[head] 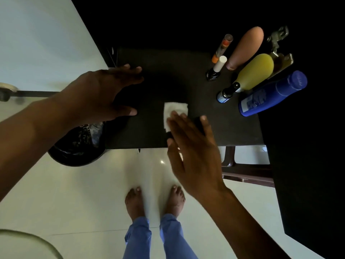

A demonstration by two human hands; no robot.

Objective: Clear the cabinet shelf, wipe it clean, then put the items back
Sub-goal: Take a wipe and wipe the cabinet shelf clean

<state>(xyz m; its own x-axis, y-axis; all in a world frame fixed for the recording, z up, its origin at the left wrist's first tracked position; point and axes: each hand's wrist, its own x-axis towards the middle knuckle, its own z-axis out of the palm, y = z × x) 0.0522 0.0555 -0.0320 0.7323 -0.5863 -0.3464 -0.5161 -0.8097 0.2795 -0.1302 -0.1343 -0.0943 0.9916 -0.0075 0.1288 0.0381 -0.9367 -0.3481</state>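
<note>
A dark cabinet shelf (153, 71) lies in front of me. On it rests a folded white cloth (173, 109). My right hand (194, 152) hovers with straight fingers over the cloth's near edge, fingertips at or just above it; contact is unclear. My left hand (104, 94) is spread open above the shelf's left side and holds nothing. At the shelf's right end stand a blue bottle (270, 94), a yellow bottle (255, 73), a tan bottle (246, 47), a white-capped dark bottle (216, 69), a small dark bottle (226, 93) and a clear tube with orange ends (222, 47).
A black-lined bin (78, 146) stands below the shelf's left corner. The cabinet's dark side panel (306, 165) rises on the right, with a metal hinge (276, 38) near the bottles. My bare feet (155, 200) stand on the pale tiled floor; a brown wooden frame (246, 171) lies at right.
</note>
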